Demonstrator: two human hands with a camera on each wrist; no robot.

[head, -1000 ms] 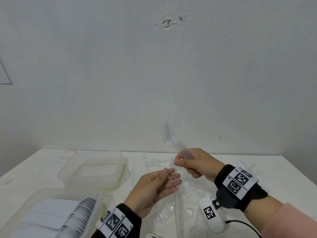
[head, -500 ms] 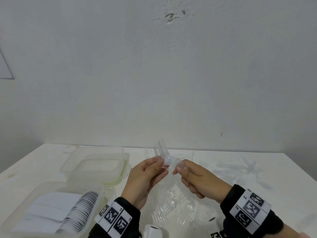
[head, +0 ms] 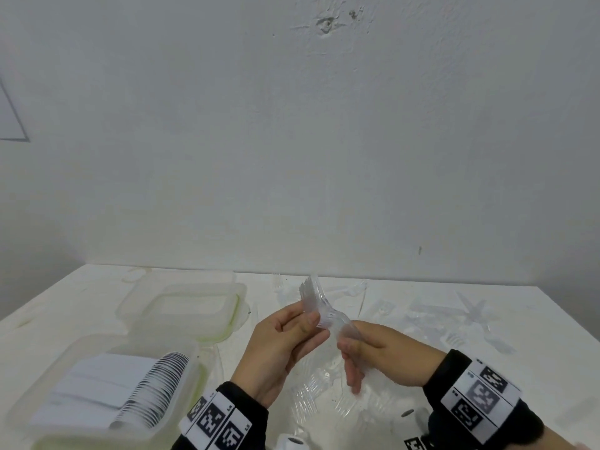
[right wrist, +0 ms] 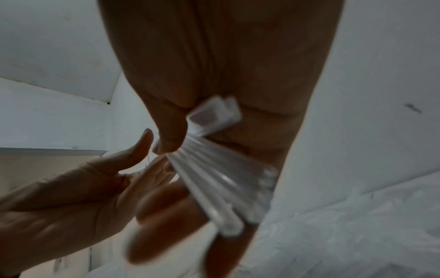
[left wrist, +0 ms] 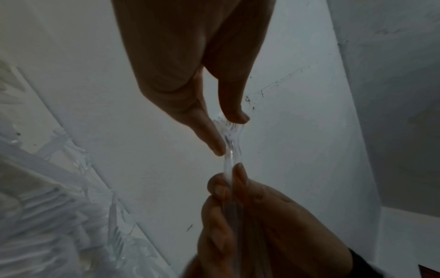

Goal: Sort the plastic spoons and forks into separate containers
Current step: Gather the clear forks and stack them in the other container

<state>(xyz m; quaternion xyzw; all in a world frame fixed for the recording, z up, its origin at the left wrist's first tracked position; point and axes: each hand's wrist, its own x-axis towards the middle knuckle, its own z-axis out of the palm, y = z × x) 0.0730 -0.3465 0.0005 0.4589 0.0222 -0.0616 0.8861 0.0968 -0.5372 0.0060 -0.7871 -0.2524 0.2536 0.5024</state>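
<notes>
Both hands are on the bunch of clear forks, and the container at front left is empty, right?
Not quite. Both hands, left and right, do hold the forks, but the head view shows the front-left container already holds a packed row of white cutlery; it is not empty.

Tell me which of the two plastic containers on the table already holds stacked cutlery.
The nearer container, at front left: white cutlery is stacked inside. The farther container behind it looks empty.
</notes>
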